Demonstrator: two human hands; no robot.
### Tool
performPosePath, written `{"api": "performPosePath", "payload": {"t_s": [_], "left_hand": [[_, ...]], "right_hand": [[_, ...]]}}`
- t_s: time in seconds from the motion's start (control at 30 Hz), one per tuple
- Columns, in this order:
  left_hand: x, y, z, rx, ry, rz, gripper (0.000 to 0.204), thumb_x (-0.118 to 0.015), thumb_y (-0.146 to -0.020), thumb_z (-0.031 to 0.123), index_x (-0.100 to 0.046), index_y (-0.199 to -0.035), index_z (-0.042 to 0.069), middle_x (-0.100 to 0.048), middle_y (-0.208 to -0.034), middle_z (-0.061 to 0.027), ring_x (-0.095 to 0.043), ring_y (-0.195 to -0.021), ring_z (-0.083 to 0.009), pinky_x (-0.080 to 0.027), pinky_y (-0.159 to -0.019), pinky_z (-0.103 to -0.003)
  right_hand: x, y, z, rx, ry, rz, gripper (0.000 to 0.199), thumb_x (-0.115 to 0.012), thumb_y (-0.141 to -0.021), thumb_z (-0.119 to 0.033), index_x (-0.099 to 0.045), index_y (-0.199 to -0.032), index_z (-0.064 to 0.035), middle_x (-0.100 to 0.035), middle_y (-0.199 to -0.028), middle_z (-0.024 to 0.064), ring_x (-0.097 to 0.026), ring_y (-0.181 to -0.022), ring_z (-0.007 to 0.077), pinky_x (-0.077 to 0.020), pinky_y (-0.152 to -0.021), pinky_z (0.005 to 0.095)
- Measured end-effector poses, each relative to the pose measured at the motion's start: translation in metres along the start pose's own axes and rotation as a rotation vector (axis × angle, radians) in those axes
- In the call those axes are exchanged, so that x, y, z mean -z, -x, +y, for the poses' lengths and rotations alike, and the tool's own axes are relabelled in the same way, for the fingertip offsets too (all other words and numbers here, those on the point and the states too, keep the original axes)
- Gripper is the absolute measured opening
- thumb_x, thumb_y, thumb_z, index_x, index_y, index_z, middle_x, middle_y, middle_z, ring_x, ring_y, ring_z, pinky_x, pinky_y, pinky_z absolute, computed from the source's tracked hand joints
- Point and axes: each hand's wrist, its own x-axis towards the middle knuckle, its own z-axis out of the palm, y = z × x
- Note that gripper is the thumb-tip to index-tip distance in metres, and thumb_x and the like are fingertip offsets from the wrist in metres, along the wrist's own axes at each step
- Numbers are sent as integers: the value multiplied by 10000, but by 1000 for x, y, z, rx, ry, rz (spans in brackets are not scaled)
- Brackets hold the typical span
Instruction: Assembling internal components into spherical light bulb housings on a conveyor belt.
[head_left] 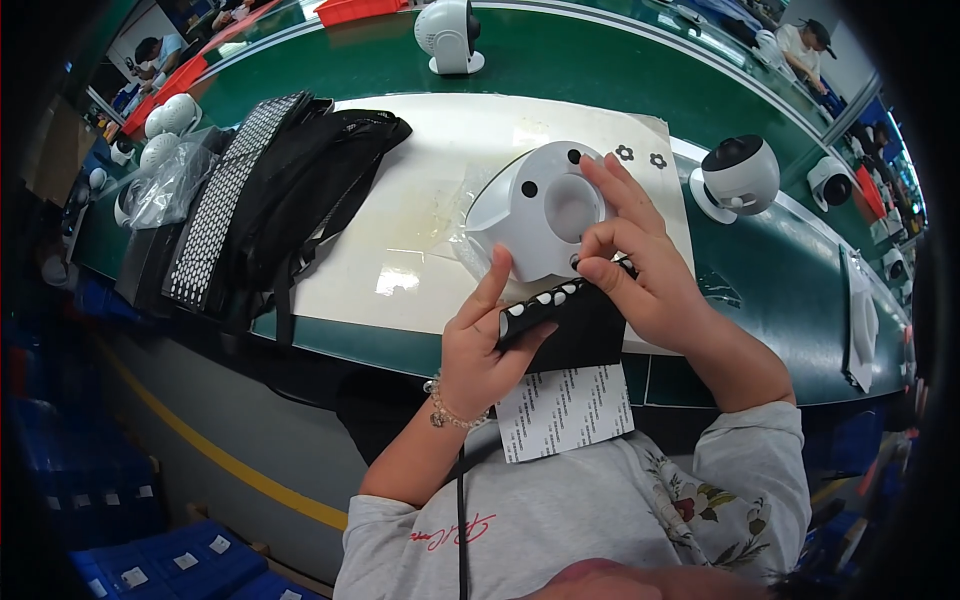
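A white rounded device base (550, 235) lies underside up on clear plastic, with a round recess and black round pads (529, 188) on it. My left hand (478, 362) grips a black sheet of adhesive pads (575, 338); white round gaps show along its upper edge, and its printed white backing hangs below. The thumb and index finger of my right hand (645, 275) are pinched at the base's near edge around a small black round pad, partly hidden. Other fingers of that hand rest on the base's right side.
Black mesh-and-fabric material (290, 190) lies to the left beside a clear plastic bag (172, 185). White round-headed cameras stand at the back (449, 40) and right (738, 175). A white board (390, 230) covers the bench middle. Two flower-shaped marks (624, 153) sit near its right edge.
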Motion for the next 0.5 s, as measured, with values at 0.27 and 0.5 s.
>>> {"api": "performPosePath", "payload": {"t_s": [0.27,0.5], "left_hand": [[0,-1,3,50,15,10,253,-668,-669,-11,-634,-917,19,-343,-1328,-167,-491,-1110,-235,-424,-850,-278],[1,2,2,31,33,21,216,-690,-650,-6,-629,-858,-2,-362,-1307,-194,-595,-926,-197,-464,-742,-257]], "right_hand": [[-8,21,14,333,547,187,203,-541,-831,-281,-591,-909,-100,-379,-1292,130,-292,-1226,321,-260,-950,406],[-9,25,18,406,390,202,147,-672,-699,-176,-624,-828,-126,-492,-1150,73,-338,-1172,351,-320,-900,421]]}}
